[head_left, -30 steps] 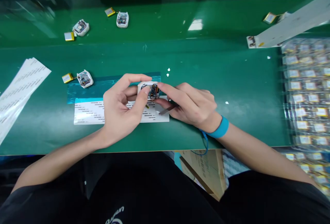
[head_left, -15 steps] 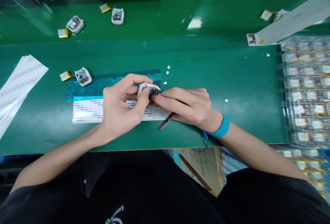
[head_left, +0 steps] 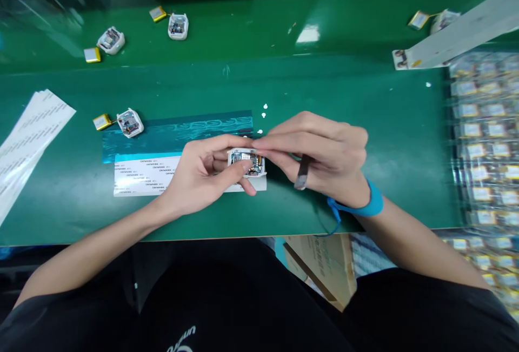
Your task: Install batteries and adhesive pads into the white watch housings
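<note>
My left hand (head_left: 203,173) grips a small white square device (head_left: 246,160) with an exposed circuit board, held just above a white label sheet (head_left: 140,174). My right hand (head_left: 320,152) reaches in from the right, its fingertips pinched at the device's top right edge. A dark slim tool (head_left: 302,172), like tweezers, is tucked under the right hand's fingers. A blue wrist strap (head_left: 367,206) with a cord circles my right wrist.
A teal film strip (head_left: 174,130) lies behind the label sheet. Similar devices with yellow batteries sit at the left (head_left: 128,123) and on the far belt (head_left: 109,41), (head_left: 177,25). White sheets (head_left: 28,141) lie far left; bagged parts (head_left: 484,141) fill the right; a white bar (head_left: 454,38) angles behind.
My right hand has lifted and turned, bringing the dark tool up off the table. Both hands and the device have shifted slightly right and nearer to me.
</note>
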Available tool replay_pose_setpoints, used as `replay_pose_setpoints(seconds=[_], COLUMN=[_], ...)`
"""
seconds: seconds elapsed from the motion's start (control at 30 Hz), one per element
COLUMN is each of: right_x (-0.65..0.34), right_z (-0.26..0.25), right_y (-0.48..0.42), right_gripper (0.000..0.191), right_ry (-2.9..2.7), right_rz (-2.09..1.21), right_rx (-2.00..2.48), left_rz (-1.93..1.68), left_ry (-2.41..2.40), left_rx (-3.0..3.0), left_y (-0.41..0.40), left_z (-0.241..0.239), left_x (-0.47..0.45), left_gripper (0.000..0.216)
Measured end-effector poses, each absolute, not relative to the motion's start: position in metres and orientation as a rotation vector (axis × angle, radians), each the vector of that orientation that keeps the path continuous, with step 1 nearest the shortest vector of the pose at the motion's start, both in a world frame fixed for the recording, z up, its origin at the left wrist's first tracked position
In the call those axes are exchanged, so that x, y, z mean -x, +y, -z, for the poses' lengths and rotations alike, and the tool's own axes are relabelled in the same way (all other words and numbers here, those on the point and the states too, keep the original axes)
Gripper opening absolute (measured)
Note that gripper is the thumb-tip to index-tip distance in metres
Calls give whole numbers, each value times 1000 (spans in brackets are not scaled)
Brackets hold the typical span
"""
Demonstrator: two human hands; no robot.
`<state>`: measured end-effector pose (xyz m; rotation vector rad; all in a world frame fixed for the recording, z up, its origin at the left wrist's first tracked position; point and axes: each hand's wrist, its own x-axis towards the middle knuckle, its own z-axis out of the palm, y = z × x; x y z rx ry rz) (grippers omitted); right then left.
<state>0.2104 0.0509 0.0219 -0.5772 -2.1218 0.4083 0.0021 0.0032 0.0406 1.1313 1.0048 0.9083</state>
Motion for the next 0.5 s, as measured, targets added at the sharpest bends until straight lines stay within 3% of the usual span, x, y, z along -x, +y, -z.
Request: replay_pose_setpoints(seconds=[0.17,0.5], right_x=[-220,-226], right_z=[-25,-25], right_y=[56,48], right_gripper=[15,30], right_ry=[-2232,-2429], right_rz=[-360,-209], right_rx=[576,682], left_rz=[-905,-904], left_ry=[1028,1070], left_rx=[-1165,-1199], left_y=[3,3], left_z=[-46,-41], left_x=[0,3], left_gripper=[9,14])
